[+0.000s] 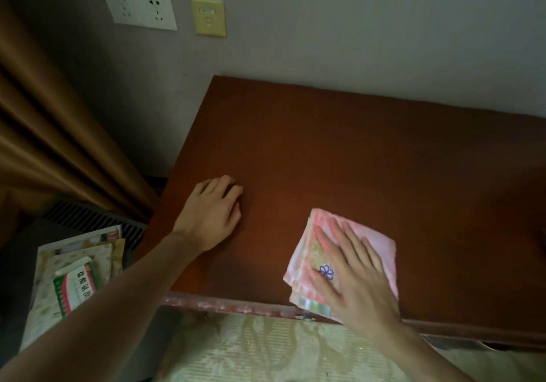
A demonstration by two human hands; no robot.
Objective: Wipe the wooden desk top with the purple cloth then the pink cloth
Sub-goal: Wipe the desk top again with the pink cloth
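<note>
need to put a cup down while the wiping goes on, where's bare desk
The desk top is bare from the wall down to both hands, and along its right side. It is taken near the front edge: the left hand rests flat at front left, and the right hand presses the pink cloth at front centre.

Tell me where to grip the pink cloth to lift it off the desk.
Pinch the pink cloth at its bare far-right corner, coming from the right. The right hand lies flat over the middle, and the near edge sits at the desk lip.
</note>
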